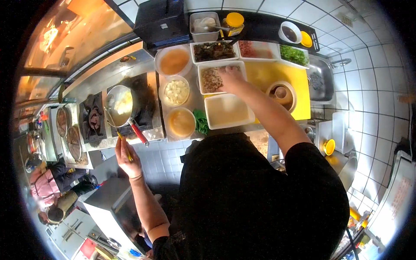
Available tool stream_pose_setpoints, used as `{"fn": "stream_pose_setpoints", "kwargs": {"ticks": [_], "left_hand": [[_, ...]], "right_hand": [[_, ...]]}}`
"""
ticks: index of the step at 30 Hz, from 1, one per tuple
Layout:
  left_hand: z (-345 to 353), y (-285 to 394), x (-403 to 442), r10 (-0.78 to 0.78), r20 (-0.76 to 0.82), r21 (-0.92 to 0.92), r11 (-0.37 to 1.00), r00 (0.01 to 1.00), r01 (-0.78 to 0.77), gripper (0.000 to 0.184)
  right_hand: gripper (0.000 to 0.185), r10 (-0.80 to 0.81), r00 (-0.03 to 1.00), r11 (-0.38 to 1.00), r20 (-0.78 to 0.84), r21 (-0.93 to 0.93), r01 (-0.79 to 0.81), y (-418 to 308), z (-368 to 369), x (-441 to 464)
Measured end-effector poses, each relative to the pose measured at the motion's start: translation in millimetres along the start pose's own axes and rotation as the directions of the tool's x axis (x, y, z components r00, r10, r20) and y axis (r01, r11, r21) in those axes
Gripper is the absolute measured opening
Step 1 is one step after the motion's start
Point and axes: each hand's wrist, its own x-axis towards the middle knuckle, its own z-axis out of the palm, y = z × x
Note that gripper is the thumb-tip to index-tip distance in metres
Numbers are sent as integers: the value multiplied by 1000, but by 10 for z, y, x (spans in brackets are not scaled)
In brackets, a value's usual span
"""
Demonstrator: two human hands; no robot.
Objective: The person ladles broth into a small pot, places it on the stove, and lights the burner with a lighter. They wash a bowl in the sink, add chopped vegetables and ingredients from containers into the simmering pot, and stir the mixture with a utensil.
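At twelve o'clock, my right fingers [225,73] touch brown pieces [211,80] in a white tub [200,82], their spread unclear; my left fingers [121,150] grip a yellow-handled utensil [119,135], the pan [125,120] at their twelve.

Five white rectangular tubs [229,111] lie between twelve and two o'clock from the middle. Three round bowls [181,122] run from nine to eleven o'clock. One red-handled pan [117,106] and one yellow-handled utensil [120,135] are toward nine. One yellow-lidded jar [234,27] is near twelve. One yellow board [263,78] and one sink [321,92] are toward two.
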Motion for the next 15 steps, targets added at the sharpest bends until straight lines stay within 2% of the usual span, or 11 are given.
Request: {"fn": "stream_pose_setpoints", "kwargs": {"ticks": [7, 10, 13, 14, 15], "left_hand": [[46, 118, -108, -118, -91, -7, 993, 989, 118, 31], [30, 196, -84, -105, -96, 21, 994, 990, 108, 29], [107, 26, -103, -136, -49, -46, 990, 989, 134, 32], [60, 129, -64, -217, -13, -75, 974, 976, 216, 36], [5, 236, -27, -296, 23, -98, 950, 955, 297, 40]], "right_hand": [[56, -43, 995, 993, 85, 117, 33, 302, 167, 121], [54, -111, 994, 968, -24, 224, 113, 405, 150, 57], [56, -193, 966, 934, -169, 269, 234, 527, 184, 34], [60, -69, 994, 919, 86, 393, 30, 349, -154, -44], [63, -89, 989, 871, 121, 490, 19, 388, -160, -58]]}}
